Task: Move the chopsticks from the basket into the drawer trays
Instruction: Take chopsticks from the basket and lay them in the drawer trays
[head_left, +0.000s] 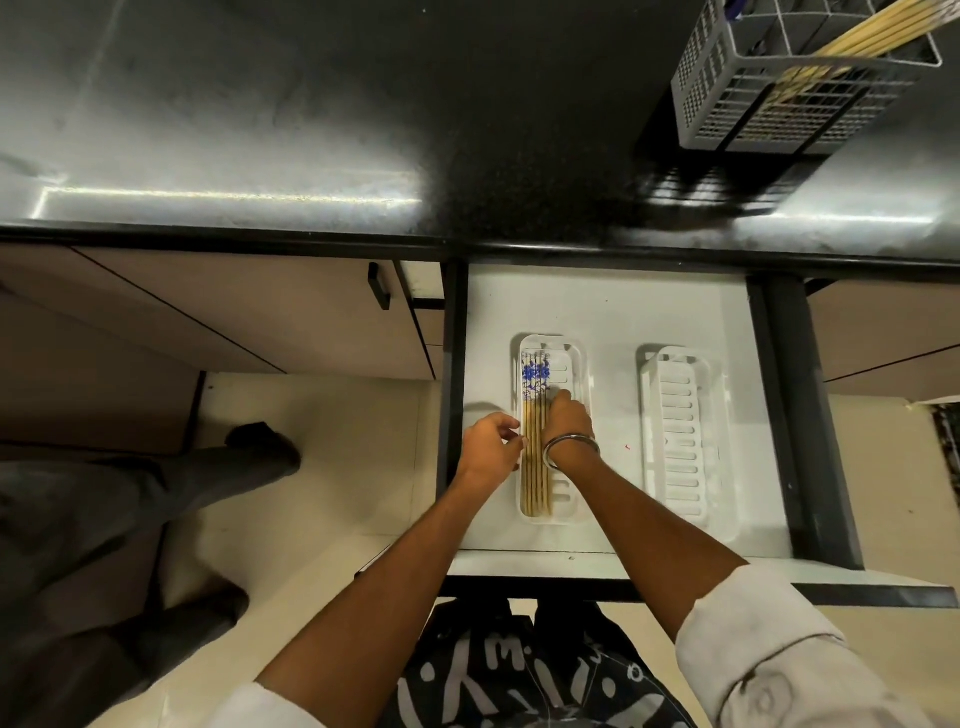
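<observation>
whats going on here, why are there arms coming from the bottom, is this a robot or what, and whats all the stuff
No robot: one camera worn on a person's head looks down at their own arms. Below the dark counter, an open drawer holds two white trays. The left tray holds chopsticks with blue flower ends; the left hand and right hand touch them from either side. The right tray has none. More chopsticks wait in the grey basket on the counter.

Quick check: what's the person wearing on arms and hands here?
Both hands bare, no gloves. The right hand has a plain silver metal bangle at the wrist. Both sleeves are light, off-white fabric, pushed up to about the elbow; the right sleeve shows most. Left hand has nothing on the wrist.
</observation>
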